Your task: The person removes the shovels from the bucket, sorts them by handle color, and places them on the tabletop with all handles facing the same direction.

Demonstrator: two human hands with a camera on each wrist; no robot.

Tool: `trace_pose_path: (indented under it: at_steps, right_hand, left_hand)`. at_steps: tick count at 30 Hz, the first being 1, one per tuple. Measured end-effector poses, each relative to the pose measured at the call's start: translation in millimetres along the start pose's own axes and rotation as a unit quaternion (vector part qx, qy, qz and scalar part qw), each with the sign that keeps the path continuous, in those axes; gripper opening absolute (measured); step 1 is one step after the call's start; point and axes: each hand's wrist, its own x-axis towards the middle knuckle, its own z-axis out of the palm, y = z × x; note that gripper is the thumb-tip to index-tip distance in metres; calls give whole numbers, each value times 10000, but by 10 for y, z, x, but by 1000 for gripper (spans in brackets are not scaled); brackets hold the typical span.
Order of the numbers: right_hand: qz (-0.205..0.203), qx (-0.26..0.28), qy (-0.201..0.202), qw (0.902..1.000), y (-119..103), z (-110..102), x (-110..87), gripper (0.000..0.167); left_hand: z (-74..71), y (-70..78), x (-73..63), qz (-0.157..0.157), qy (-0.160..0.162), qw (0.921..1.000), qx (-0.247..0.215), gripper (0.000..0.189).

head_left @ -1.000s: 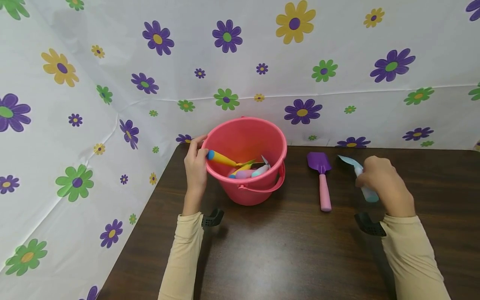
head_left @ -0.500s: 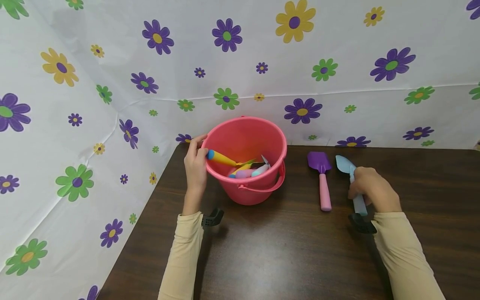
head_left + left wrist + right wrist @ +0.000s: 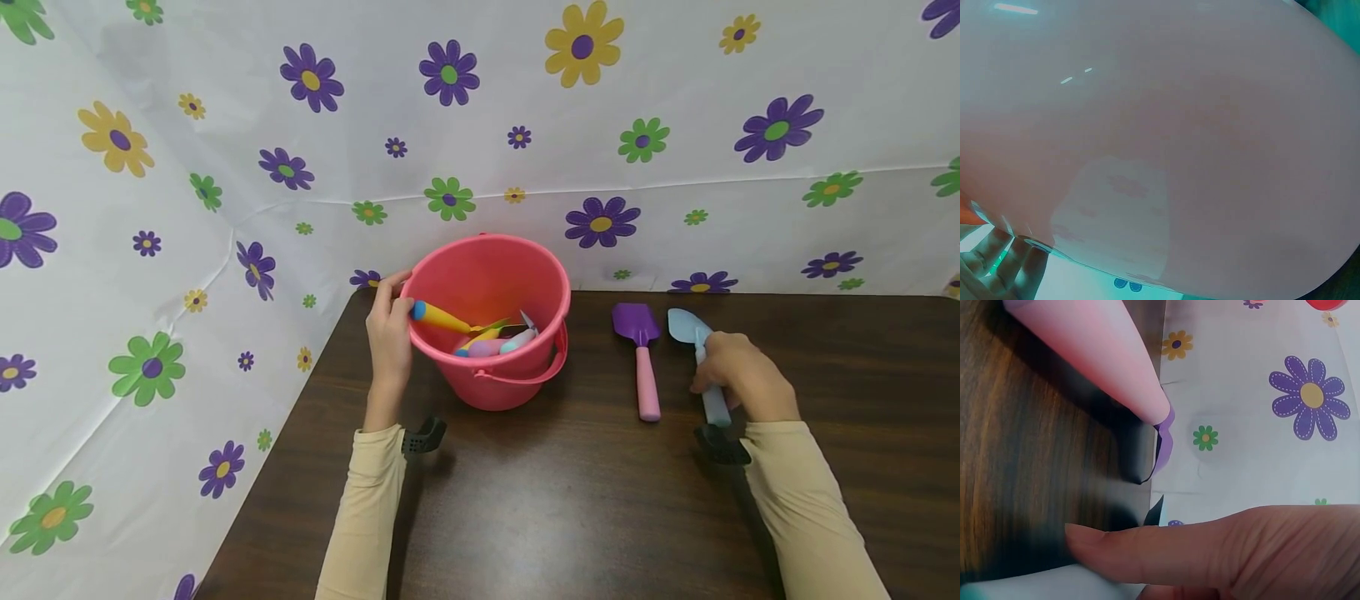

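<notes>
A pink bucket stands at the back of the table, left of centre. My left hand grips its rim on the left side. Inside the bucket lie several small hand tools, among them one with a yellow and blue handle leaning on the rim. On the right, my right hand holds the handle of a light blue trowel, its blade pointing to the wall. Just left of it lies a purple shovel with a pink handle. The right wrist view shows my thumb along the trowel's pale handle.
The dark wooden table meets a white flower-printed sheet at the back and left. The bucket's handle hangs down at its front right. Its side wall fills most of the left wrist view.
My right hand has moved a little left and turned the light blue trowel more upright, alongside the purple shovel. The left hand has stayed on the bucket's rim.
</notes>
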Motion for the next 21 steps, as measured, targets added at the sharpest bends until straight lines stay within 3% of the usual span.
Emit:
trace_pose_path:
  at_steps: [9,21]
  right_hand:
    - [170,-45,194,9997,41,-21,23,50]
    - [-254,-373,515,9977,41,-30,-122,51]
  left_hand:
    - [2,-3,1,24,-34,10000,-22,42]
    - [0,-16,-3,9,-8,10000,20,43]
